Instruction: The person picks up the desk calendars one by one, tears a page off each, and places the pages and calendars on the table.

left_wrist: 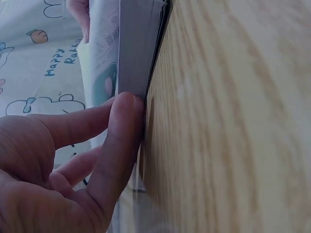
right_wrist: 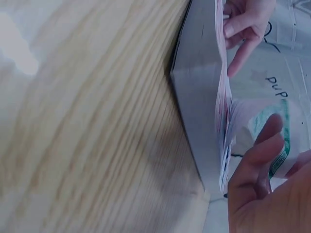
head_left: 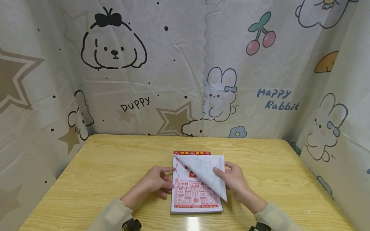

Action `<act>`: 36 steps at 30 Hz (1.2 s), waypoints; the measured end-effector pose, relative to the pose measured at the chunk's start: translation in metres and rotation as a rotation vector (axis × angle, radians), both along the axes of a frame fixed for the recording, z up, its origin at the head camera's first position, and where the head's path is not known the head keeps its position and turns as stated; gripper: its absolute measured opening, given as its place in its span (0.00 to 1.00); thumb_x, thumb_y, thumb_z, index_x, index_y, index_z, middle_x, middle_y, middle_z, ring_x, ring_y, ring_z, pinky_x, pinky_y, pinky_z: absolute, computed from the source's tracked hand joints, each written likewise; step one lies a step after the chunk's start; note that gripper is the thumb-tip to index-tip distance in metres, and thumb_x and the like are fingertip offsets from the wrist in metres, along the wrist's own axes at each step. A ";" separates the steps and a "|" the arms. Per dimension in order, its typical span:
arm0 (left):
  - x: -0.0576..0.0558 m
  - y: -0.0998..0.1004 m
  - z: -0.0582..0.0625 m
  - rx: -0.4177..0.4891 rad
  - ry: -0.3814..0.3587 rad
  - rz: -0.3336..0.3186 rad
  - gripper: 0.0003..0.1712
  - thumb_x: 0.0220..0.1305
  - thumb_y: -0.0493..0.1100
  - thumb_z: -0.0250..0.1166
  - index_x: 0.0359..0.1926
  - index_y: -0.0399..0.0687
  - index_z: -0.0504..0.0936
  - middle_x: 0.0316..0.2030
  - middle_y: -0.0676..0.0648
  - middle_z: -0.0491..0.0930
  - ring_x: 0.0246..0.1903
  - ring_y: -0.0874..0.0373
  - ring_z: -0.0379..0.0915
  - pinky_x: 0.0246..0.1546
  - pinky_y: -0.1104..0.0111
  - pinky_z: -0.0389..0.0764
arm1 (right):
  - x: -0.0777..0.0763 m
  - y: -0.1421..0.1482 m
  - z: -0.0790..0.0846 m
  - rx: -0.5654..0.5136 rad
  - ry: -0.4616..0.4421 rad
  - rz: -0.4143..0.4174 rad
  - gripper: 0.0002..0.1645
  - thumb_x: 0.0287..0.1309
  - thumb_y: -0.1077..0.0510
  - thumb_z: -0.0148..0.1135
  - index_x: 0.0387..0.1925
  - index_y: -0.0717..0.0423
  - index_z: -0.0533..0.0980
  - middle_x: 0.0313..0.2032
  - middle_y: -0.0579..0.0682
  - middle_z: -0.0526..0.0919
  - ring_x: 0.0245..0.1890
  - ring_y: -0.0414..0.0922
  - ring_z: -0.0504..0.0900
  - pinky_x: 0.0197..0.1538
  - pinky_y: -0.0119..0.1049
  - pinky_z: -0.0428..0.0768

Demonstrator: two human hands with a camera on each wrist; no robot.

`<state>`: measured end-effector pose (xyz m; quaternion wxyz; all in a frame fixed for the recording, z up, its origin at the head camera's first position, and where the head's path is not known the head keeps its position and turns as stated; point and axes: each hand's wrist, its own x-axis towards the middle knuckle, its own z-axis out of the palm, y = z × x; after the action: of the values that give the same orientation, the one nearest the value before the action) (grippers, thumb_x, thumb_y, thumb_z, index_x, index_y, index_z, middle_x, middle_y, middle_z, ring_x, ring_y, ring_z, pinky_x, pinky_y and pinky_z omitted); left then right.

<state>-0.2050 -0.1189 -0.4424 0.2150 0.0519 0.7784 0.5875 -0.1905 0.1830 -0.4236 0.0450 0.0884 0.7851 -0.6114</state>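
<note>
A thick tear-off calendar [head_left: 196,195] with red print lies on the table, its red header strip at the far end. Its top page [head_left: 206,171] is lifted from the lower left and folded diagonally, pale back showing. My right hand [head_left: 235,179] pinches that page at the right side, thumb on top; in the right wrist view the page [right_wrist: 279,136] curls beside the fingers. My left hand [head_left: 157,181] rests at the left edge, fingertips against the calendar's side [left_wrist: 138,48] in the left wrist view, fingers fairly straight.
The wood-grain table [head_left: 121,157] reaches back to a printed curtain [head_left: 173,80] with cartoon animals, which also hangs along both sides. Dark wrist-worn devices [head_left: 131,224] sit at both sleeves.
</note>
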 end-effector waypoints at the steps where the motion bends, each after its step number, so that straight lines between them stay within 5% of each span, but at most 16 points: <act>1: 0.000 0.000 0.001 0.002 -0.005 -0.002 0.43 0.59 0.25 0.74 0.75 0.37 0.71 0.36 0.38 0.82 0.27 0.51 0.86 0.25 0.59 0.92 | -0.001 0.002 -0.001 0.007 -0.001 -0.005 0.23 0.73 0.57 0.66 0.61 0.68 0.75 0.39 0.59 0.90 0.32 0.46 0.88 0.29 0.40 0.89; 13: -0.005 0.000 -0.003 -0.001 -0.009 -0.014 0.42 0.62 0.31 0.76 0.75 0.35 0.71 0.31 0.40 0.85 0.24 0.53 0.86 0.24 0.61 0.91 | -0.010 0.016 -0.007 -0.003 -0.049 0.026 0.13 0.65 0.58 0.73 0.42 0.66 0.84 0.31 0.51 0.86 0.25 0.42 0.82 0.25 0.33 0.81; 20: -0.008 0.002 -0.002 -0.012 0.000 -0.015 0.43 0.61 0.32 0.77 0.75 0.37 0.71 0.32 0.40 0.85 0.24 0.53 0.86 0.24 0.60 0.91 | -0.013 0.022 -0.005 0.014 -0.065 0.103 0.14 0.62 0.59 0.75 0.43 0.67 0.86 0.32 0.53 0.89 0.24 0.43 0.83 0.26 0.32 0.81; 36: -0.009 0.002 -0.001 -0.027 0.005 -0.033 0.44 0.61 0.31 0.77 0.77 0.38 0.69 0.31 0.40 0.85 0.24 0.53 0.86 0.24 0.59 0.91 | -0.015 0.026 -0.009 0.152 0.011 0.080 0.13 0.56 0.59 0.80 0.39 0.65 0.88 0.31 0.49 0.88 0.28 0.42 0.78 0.27 0.32 0.78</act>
<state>-0.2144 -0.1172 -0.4431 0.2234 0.0635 0.7857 0.5733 -0.2054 0.2094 -0.4321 0.0584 0.0568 0.8324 -0.5482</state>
